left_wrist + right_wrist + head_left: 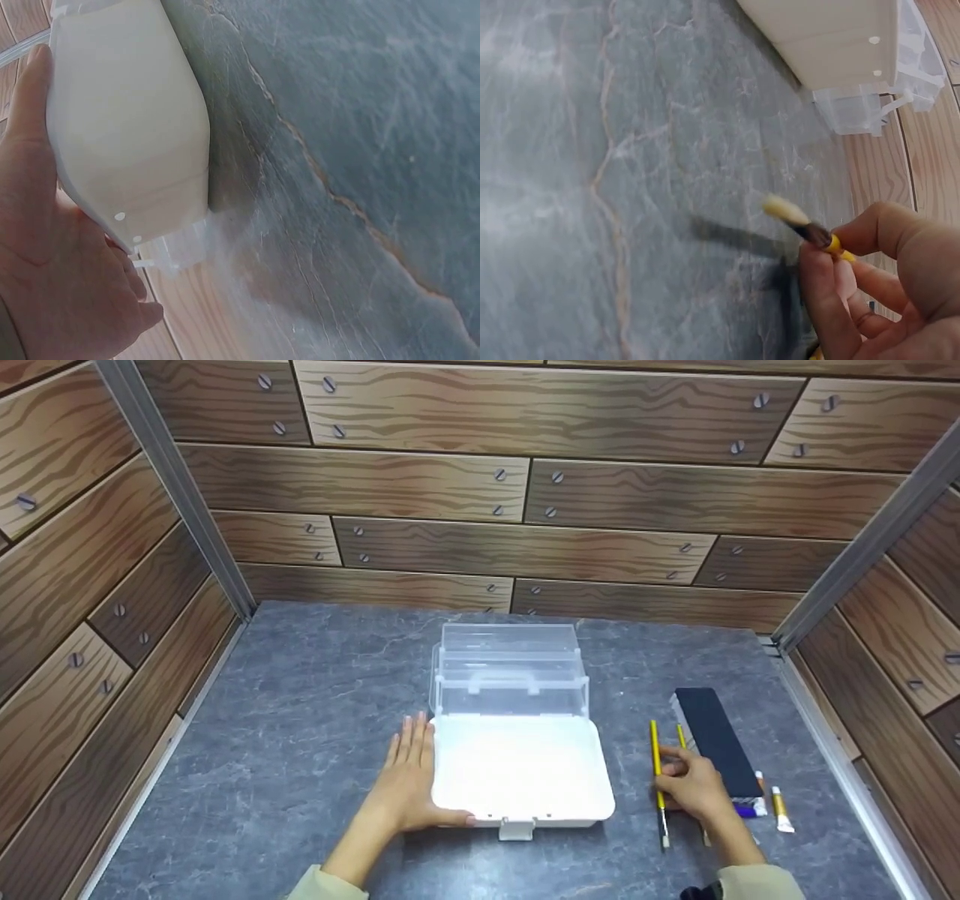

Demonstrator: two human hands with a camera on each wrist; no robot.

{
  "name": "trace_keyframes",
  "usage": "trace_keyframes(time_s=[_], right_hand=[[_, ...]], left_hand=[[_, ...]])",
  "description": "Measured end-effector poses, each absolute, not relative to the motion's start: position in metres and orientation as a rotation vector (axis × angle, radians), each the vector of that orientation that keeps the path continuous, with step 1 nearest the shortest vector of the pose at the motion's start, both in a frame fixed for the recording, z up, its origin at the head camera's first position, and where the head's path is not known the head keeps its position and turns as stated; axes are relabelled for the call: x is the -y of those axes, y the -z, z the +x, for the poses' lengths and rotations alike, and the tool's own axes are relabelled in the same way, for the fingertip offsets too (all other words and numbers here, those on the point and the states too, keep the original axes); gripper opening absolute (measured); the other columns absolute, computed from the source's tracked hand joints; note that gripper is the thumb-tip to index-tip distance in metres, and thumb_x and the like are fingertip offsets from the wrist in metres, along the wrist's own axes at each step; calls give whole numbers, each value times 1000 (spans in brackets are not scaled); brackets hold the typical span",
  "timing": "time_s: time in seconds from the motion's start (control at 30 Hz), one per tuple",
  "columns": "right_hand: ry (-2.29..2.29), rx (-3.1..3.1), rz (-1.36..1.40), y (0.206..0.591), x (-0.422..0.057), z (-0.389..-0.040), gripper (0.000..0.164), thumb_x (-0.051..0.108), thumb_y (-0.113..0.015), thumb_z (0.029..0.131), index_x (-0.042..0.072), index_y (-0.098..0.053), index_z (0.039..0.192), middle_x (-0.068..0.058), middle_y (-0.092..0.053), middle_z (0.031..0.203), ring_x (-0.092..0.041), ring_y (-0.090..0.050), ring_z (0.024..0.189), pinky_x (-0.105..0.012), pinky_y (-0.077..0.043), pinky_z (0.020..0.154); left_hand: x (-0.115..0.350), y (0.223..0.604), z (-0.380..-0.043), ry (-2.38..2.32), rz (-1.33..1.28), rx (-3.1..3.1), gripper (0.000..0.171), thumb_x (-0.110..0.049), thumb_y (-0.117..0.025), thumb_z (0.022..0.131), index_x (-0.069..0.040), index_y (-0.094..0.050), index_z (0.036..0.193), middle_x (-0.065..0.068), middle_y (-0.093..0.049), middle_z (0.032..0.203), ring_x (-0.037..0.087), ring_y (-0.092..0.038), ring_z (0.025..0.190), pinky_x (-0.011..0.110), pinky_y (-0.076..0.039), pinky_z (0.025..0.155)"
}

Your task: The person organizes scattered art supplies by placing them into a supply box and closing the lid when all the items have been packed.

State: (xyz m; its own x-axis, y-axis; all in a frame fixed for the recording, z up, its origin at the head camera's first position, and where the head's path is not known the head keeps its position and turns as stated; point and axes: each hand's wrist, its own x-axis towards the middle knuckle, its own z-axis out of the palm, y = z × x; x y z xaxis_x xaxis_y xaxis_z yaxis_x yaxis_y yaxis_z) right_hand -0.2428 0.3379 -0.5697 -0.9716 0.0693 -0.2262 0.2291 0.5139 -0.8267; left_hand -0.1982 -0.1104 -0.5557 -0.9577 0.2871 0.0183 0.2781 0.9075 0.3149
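A white plastic box (521, 769) stands mid-table, its clear lid (510, 667) raised behind it. My left hand (405, 791) rests against the box's left side, fingers straight along it and thumb across the front corner. In the left wrist view, the box (131, 120) fills much of the upper left beside the hand (64, 262). To the right of the box, my right hand (697, 785) pinches a yellow paintbrush (655, 742) between thumb and fingers. Its pale bristles (784, 210) show in the right wrist view. A second yellow paintbrush (681, 735) is partly hidden by this hand.
A long dark box (716, 742) lies right of the right hand. Beside its near end are a gold-coloured paint tube (781, 808) and a blue one (745, 811), with another tube partly covered. Wood-patterned walls (420, 487) enclose the grey marbled table (315, 720).
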Motion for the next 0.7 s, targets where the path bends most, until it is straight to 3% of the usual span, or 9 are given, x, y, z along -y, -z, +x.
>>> trace_keyframes(time_s=[0.4, 0.7], right_hand=[[1649, -2393, 127, 551, -335, -249, 65, -3, -62, 85, -3, -42, 147, -10, -57, 99, -16, -59, 74, -35, -58, 57], [1694, -2320, 30, 537, -328, -251, 66, -3, -63, 85, 3, -43, 148, -11, -57, 103, -19, -61, 77, -42, -60, 58]], left_hand=[[112, 556, -199, -516, 458, -3028, 153, -96, -58, 56, 6, -7, 157, 27, 2, 165, 44, 0, 152, 54, -11, 124], [112, 556, -198, -556, 477, -3024, 152, -95, -59, 56, 7, -8, 157, 28, 2, 164, 44, 1, 152, 54, -11, 124]])
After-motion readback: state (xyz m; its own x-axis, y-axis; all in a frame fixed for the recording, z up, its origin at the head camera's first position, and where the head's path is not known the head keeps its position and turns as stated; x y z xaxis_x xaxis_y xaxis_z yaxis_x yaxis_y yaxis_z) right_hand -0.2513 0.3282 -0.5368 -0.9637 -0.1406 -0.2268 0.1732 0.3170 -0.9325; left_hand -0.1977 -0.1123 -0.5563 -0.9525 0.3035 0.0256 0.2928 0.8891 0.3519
